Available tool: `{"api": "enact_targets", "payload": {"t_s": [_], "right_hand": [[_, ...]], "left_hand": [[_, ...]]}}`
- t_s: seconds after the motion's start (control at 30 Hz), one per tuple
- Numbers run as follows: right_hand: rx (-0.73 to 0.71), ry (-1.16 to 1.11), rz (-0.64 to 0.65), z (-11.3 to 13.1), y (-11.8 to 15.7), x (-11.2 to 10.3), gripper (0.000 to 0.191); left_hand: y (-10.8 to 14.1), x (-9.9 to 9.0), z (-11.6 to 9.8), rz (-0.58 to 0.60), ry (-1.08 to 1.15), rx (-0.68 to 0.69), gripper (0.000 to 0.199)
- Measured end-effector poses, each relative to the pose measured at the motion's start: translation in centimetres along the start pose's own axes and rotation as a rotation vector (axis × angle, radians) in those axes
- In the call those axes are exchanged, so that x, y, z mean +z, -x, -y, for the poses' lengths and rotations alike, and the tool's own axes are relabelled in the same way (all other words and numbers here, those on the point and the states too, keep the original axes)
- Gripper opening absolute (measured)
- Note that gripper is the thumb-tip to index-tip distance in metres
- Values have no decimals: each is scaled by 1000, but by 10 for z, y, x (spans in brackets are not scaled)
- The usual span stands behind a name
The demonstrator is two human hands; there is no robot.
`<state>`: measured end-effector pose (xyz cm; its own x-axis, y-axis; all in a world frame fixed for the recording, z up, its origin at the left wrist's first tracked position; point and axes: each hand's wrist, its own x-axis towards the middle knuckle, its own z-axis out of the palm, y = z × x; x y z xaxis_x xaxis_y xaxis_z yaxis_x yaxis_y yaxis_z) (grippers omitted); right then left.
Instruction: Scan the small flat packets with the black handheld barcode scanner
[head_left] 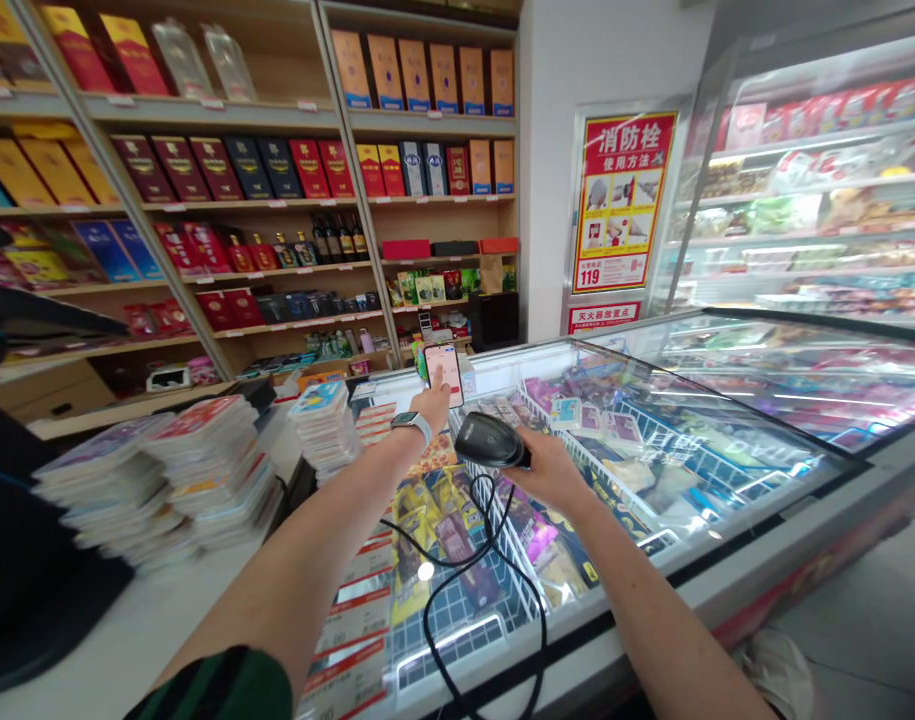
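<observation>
My right hand point(553, 470) grips a black handheld barcode scanner point(491, 440), its fingers wrapped round the handle. A looping black cable point(434, 590) hangs below the scanner over the glass freezer top. My left hand point(433, 402), with a pale-strapped smartwatch point(413, 425) on the wrist, reaches forward. Its index finger is stretched out onto the lit screen of a smartphone point(448, 358), which stands upright at the far end of the freezer; the other fingers are partly hidden. Beneath both arms, packaged goods lie in wire baskets point(457, 630) under the glass.
Stacks of plastic-sleeved cards point(209, 470) stand on the white counter point(164, 610) at left. Price labels point(352, 640) line the freezer's left side. Shelves point(262, 205) of boxed bottles fill the back wall. A chest freezer point(652, 420) and a lit display fridge point(824, 190) extend right.
</observation>
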<state>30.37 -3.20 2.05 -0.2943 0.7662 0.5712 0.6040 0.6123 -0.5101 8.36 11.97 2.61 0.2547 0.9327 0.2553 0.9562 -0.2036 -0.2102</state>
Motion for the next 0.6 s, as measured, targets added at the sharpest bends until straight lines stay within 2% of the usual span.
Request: {"api": "enact_targets", "payload": {"t_s": [0.2, 0.33, 0.6], "right_hand": [[-7, 7, -2, 0, 0, 0, 12], [-12, -15, -1, 0, 0, 0, 19], [-5, 11, -5, 0, 1, 0, 14]], "left_hand": [[-1, 1, 1, -4, 8, -18, 33], [7, 0, -1, -22, 30, 6, 32], [32, -2, -24, -18, 165, 68, 32]]}}
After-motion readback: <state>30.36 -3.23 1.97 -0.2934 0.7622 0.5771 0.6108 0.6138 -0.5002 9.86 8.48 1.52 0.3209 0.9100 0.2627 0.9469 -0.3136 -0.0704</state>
